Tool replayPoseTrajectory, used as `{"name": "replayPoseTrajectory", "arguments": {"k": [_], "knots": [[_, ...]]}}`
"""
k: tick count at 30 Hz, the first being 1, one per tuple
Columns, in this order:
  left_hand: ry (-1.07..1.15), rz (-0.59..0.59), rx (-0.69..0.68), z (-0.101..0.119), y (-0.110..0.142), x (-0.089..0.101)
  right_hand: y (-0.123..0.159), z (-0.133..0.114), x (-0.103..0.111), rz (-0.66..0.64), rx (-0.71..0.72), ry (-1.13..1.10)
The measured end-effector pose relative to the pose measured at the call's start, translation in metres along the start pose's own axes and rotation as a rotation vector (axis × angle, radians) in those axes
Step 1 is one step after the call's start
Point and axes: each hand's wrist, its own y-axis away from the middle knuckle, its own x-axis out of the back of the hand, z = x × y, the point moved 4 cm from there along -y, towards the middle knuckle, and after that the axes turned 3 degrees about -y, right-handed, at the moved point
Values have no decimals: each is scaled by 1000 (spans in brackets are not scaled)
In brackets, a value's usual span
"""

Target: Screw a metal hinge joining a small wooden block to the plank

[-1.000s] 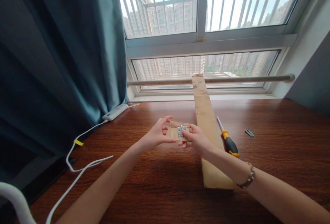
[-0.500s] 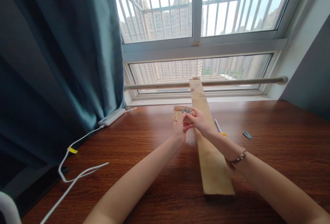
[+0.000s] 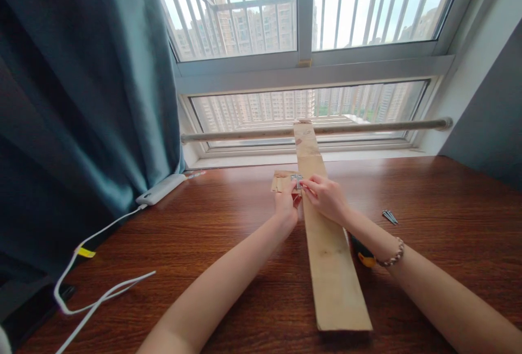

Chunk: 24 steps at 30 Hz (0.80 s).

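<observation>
Left hand (image 3: 287,206): grasping flat pale-wood block (image 3: 280,181), apparently bracing silver-metal hinge (image 3: 299,180).
Right hand (image 3: 327,196): touching hinge; cannot tell if gripping.

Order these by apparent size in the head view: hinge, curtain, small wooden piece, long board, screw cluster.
1. Curtain
2. Long board
3. Small wooden piece
Unranked: partly covered hinge and screw cluster look about alike.

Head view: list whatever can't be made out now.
Head view:
Metal hinge: partly covered by the left hand.
Right hand: fingertips too small to tell whether they pinch anything.
Yellow-and-black handle: rest hidden by the right forearm.
Metal fasteners: too small to count.
White cable: cut by bottom edge.
</observation>
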Motion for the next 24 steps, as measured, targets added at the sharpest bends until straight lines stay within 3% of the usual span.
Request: {"name": "replayPoseTrajectory", "arguments": {"k": [5,17,24], "knots": [[-19,-28,-28,0,0,1,0,-8,2,-49,37,131],[8,-27,-32,-1,6,5,5,-9,1,8,135,156],[16,-69,-14,-4,-1,7,7,-11,1,1,114,189]]}}
